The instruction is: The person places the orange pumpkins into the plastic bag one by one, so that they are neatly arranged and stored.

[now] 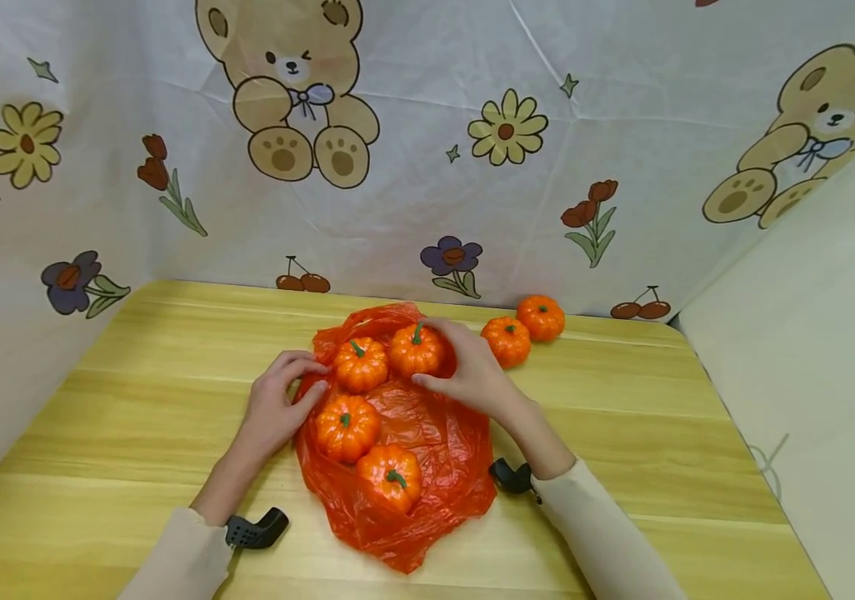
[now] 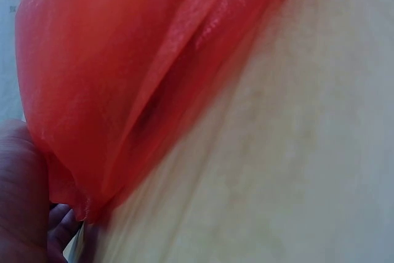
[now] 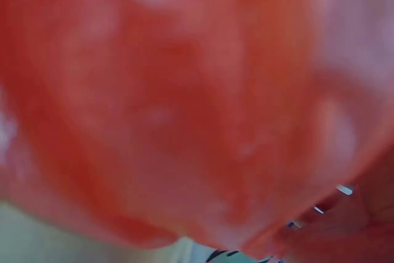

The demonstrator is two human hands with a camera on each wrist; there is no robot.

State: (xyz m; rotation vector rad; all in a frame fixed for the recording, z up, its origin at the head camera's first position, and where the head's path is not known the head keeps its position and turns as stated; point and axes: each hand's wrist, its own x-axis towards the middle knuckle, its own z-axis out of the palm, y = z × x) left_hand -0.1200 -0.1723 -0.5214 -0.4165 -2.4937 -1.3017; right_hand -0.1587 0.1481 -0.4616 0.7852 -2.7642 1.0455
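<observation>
A red plastic bag (image 1: pixel 442 442) lies spread open on the table with several small orange pumpkins in it. My right hand (image 1: pixel 478 373) reaches in from the right and grips the upper-right pumpkin (image 1: pixel 414 352) between thumb and fingers. My left hand (image 1: pixel 272 410) pinches the bag's left rim, close to the upper-left pumpkin (image 1: pixel 360 367). Lower in the bag sit a left pumpkin (image 1: pixel 347 429) and a front pumpkin (image 1: pixel 392 483). The left wrist view has the bag's side (image 2: pixel 104 78) beside the thumb; red plastic (image 3: pixel 172 90) fills most of the right wrist view, blurred.
Two more pumpkins, a nearer one (image 1: pixel 507 342) and a farther one (image 1: pixel 541 318), stand outside the bag at the back right of the wooden table (image 1: pixel 172 367). A patterned cloth (image 1: pixel 412 208) hangs along the table's back edge. A white panel (image 1: pixel 832 333) rises on the right.
</observation>
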